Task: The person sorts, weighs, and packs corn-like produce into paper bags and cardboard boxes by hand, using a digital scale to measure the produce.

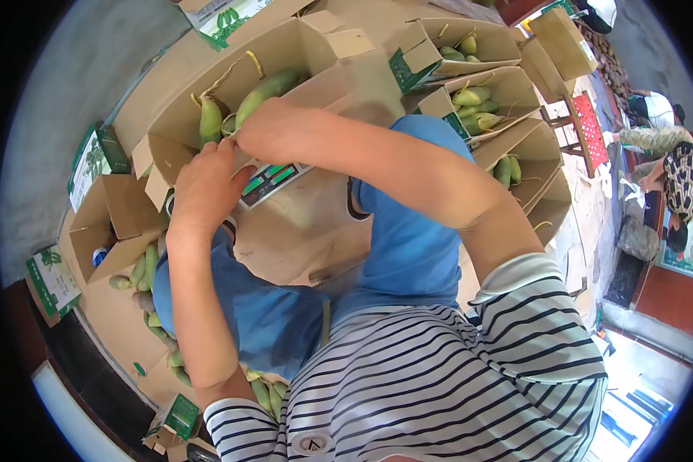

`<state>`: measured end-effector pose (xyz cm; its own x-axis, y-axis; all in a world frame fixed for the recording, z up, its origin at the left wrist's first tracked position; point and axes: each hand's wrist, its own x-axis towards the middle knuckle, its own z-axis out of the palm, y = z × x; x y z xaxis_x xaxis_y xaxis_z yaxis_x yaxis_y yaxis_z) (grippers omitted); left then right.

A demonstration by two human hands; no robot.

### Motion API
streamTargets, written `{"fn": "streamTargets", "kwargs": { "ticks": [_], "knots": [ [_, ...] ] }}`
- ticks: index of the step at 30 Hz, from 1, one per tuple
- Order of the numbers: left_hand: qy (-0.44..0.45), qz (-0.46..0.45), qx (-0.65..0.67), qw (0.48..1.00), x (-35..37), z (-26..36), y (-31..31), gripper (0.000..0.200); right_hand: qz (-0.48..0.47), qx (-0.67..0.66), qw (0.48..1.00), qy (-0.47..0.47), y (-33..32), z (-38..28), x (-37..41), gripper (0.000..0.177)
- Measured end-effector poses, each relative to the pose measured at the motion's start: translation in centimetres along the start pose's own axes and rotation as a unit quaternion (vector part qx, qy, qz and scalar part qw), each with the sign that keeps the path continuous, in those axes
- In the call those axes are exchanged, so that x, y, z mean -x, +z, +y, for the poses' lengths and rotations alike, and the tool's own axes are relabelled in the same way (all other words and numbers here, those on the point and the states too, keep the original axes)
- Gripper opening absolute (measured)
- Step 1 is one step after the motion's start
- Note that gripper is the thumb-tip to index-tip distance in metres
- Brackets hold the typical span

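My left hand (208, 181) and my right hand (273, 132) meet at the near edge of an open cardboard box (165, 123). Their fingertips almost touch and are bent inward; whatever they pinch is hidden. Just beyond the fingers, inside the box, lie long green fruits: one (210, 122) stands up on the left, and a larger one (268, 96) slants to the right. A yellow cord (255, 65) rises from behind the larger fruit. Below my wrists, a scale with a lit green display (269, 183) sits between my knees.
Several open boxes (485, 86) holding similar fruits line the right. Loose green fruits (140, 271) lie beside my left leg, near another open box (115, 212). Other people (666, 154) are at the far right, by a red crate (590, 132).
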<state>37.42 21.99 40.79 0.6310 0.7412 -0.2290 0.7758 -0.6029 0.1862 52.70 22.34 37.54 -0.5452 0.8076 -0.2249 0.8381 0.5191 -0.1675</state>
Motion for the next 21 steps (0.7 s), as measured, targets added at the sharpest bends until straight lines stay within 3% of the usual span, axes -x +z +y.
{"fn": "streamTargets", "kwargs": {
  "ticks": [10, 13, 15, 17, 18, 21],
  "knots": [
    [0.021, 0.003, 0.017, 1.0, 0.1, 1.0, -0.5, 0.04, -0.042, 0.046, 0.988, 0.141, 0.5, 3.1, -2.3, 0.023],
    [0.063, 0.078, 0.058, 0.993, 1.9, 0.9, -2.4, 0.044, -0.034, 0.091, 0.984, 0.147, 1.3, 3.8, -1.9, 0.024],
    [0.015, 0.17, 0.081, 0.982, 3.8, 0.3, -3.7, 0.043, -0.047, 0.089, 0.983, 0.152, 1.9, 4.6, -2.0, 0.024],
    [-0.014, 0.32, 0.22, 0.921, 5.8, -1.1, -3.8, 0.04, -0.082, 0.041, 0.984, 0.156, 3.4, 5.7, -3.6, 0.024],
    [-0.034, 0.397, 0.203, 0.895, 6.8, -2.3, -3.2, 0.038, -0.077, 0.038, 0.985, 0.149, 4.0, 6.4, -3.7, 0.025],
    [-0.164, 0.47, 0.239, 0.833, 10.6, -8.1, 2.4, 0.036, -0.064, 0.035, 0.989, 0.128, 5.2, 7.1, -3.5, 0.023]
  ]
}}
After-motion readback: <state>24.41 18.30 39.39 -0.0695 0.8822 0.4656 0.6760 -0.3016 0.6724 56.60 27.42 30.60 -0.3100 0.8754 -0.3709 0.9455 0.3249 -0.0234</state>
